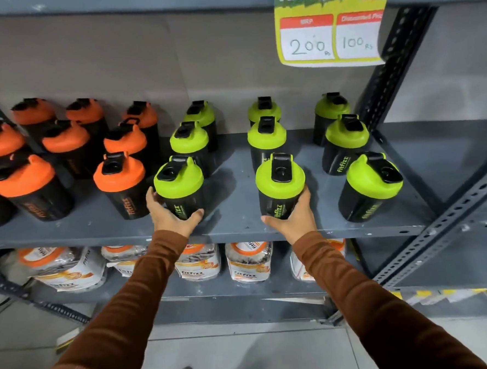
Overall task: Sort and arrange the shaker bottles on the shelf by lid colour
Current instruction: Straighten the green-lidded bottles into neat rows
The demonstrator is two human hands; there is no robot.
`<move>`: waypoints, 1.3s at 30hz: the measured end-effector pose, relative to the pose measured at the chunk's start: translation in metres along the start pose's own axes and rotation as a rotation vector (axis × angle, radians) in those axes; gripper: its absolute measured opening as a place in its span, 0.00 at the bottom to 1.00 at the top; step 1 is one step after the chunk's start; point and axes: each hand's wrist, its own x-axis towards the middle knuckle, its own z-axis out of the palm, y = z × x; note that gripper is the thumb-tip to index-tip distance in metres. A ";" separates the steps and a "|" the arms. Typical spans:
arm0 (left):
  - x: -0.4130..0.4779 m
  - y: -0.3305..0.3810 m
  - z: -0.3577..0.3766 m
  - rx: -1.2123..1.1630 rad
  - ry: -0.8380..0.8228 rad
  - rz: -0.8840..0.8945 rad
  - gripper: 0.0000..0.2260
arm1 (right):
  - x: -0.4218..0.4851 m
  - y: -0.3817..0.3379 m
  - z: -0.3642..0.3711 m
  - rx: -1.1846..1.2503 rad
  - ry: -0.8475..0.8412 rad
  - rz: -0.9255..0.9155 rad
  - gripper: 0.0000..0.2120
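Note:
Black shaker bottles stand on a grey metal shelf [233,227]. Several with orange lids [119,174] fill the left half, and several with green lids [373,176] stand in three columns on the right. My left hand [170,214] is wrapped around the front green-lid bottle of the left column [179,182], which stands right beside the front orange-lid bottle. My right hand [292,215] grips the front green-lid bottle of the middle column [279,179]. Both bottles rest upright on the shelf near its front edge.
A yellow price sign [330,30] hangs from the shelf above. Bagged goods [195,261] lie on the shelf below. Perforated steel uprights [395,69] frame the right side, with another slanting at the lower right. Bare shelf shows between the green columns.

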 end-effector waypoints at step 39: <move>-0.016 -0.021 -0.036 -0.247 -0.001 -0.041 0.24 | -0.055 -0.030 0.047 -0.315 0.362 -0.837 0.36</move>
